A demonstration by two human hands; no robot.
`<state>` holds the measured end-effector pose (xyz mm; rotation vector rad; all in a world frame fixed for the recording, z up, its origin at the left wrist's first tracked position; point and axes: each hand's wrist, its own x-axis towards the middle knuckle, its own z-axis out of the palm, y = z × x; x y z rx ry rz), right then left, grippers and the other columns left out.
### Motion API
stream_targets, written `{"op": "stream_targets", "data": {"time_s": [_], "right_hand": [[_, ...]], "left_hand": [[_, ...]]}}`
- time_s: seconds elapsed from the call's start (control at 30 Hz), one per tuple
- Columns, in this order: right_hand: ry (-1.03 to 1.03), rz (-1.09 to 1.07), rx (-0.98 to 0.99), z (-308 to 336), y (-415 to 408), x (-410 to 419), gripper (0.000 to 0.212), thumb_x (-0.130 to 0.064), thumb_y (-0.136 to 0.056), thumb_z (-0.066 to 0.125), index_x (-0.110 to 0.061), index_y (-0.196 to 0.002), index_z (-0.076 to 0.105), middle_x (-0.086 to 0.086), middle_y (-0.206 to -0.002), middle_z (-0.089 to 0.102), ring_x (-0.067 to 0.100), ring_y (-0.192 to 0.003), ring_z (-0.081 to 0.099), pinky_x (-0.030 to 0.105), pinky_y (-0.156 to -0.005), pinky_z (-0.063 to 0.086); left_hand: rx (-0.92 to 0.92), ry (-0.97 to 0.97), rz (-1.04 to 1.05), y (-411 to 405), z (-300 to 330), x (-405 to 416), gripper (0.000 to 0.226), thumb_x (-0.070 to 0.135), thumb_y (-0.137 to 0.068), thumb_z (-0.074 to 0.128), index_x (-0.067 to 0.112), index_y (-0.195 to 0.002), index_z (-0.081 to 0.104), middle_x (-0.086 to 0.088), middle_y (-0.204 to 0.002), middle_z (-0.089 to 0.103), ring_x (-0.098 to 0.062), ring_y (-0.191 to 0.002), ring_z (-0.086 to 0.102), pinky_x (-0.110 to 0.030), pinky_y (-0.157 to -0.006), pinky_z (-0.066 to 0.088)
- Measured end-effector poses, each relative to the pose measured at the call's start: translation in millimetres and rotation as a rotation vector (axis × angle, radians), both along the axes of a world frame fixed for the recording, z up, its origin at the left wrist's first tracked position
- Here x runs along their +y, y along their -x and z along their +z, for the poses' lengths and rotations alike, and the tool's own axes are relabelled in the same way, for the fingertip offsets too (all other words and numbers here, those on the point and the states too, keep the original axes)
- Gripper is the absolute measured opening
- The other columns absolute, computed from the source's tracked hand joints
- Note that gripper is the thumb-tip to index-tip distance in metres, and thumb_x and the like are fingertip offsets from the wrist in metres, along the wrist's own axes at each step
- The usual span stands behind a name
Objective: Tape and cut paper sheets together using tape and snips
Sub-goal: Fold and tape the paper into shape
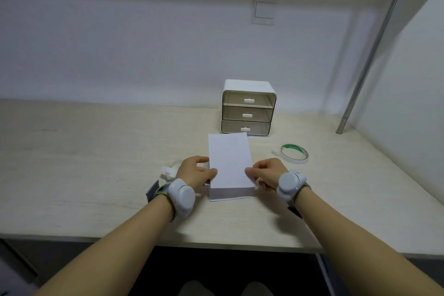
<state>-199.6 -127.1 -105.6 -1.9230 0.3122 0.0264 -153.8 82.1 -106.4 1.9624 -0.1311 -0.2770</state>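
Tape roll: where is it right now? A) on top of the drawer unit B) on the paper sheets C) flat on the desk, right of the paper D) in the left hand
C: the tape roll lies flat on the desk, to the right of the paper and clear of both hands; the left hand and right hand each pinch a side edge of the paper.

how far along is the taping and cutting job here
Early. Done: nothing visibly taped or cut. In hand: the left hand and right hand pinch the paper sheets by their side edges above the desk. Left: the tape roll lies untouched; no snips are visible.
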Motion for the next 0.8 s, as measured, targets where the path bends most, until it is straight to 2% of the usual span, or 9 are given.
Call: {"op": "stream_targets", "data": {"time_s": [0.1,0.17,0.27,0.37,0.63,0.8], "right_hand": [[0.083,0.013,0.008,0.4,1.2,2.3,0.025,-0.014,-0.077,0.070,-0.009,-0.056,0.059,-0.001,-0.044,0.054,0.008,-0.034,0.045,0.013,-0.037,0.032],[0.090,0.014,0.015,-0.6,0.5,3.2,0.026,-0.017,-0.078,0.072,-0.007,-0.057,0.061,0.000,-0.045,0.055,0.005,-0.031,0.043,0.013,-0.036,0.033],[0.081,0.003,0.039,-2.2,0.7,4.1,0.023,-0.017,-0.080,0.071,-0.004,-0.062,0.063,0.006,-0.051,0.056,0.004,-0.028,0.039,0.013,-0.035,0.031],[0.073,-0.002,0.043,-4.0,1.4,4.3,0.017,-0.012,-0.080,0.069,0.000,-0.068,0.065,0.009,-0.055,0.056,0.008,-0.034,0.041,0.014,-0.035,0.031],[0.031,-0.024,0.058,-6.7,1.5,4.9,0.017,-0.001,-0.080,0.064,-0.004,-0.063,0.063,0.010,-0.058,0.055,0.008,-0.029,0.039,0.012,-0.033,0.029],[0.054,-0.017,0.053,-8.7,1.5,2.8,0.017,-0.002,-0.079,0.064,-0.005,-0.062,0.065,0.012,-0.061,0.057,0.013,-0.035,0.040,0.014,-0.033,0.029]], "left_hand": [[0.011,-0.015,0.031,2.3,-3.1,2.8,0.049,0.011,-0.082,0.068,0.009,-0.128,0.052,-0.006,-0.078,0.072,-0.014,-0.066,0.068,-0.022,-0.058,0.054],[0.021,-0.014,0.055,3.7,-5.8,4.2,0.046,0.010,-0.080,0.069,0.012,-0.125,0.056,-0.005,-0.077,0.073,-0.020,-0.071,0.071,-0.031,-0.069,0.060],[0.015,-0.071,0.070,4.0,-8.5,6.0,0.048,0.019,-0.072,0.070,0.016,-0.118,0.061,-0.005,-0.079,0.076,-0.024,-0.081,0.073,-0.042,-0.086,0.057],[0.028,-0.081,0.065,3.7,-11.7,6.3,0.058,0.025,-0.060,0.065,0.014,-0.116,0.061,-0.005,-0.078,0.076,-0.025,-0.085,0.072,-0.043,-0.089,0.055],[0.014,-0.081,0.132,9.0,-13.9,6.3,0.048,0.016,-0.074,0.072,0.015,-0.119,0.056,-0.001,-0.079,0.073,-0.025,-0.088,0.071,-0.043,-0.092,0.053],[0.004,-0.103,0.144,11.6,-14.7,6.0,0.049,0.015,-0.075,0.073,0.015,-0.120,0.054,-0.003,-0.083,0.071,-0.026,-0.091,0.070,-0.043,-0.093,0.053]]}}
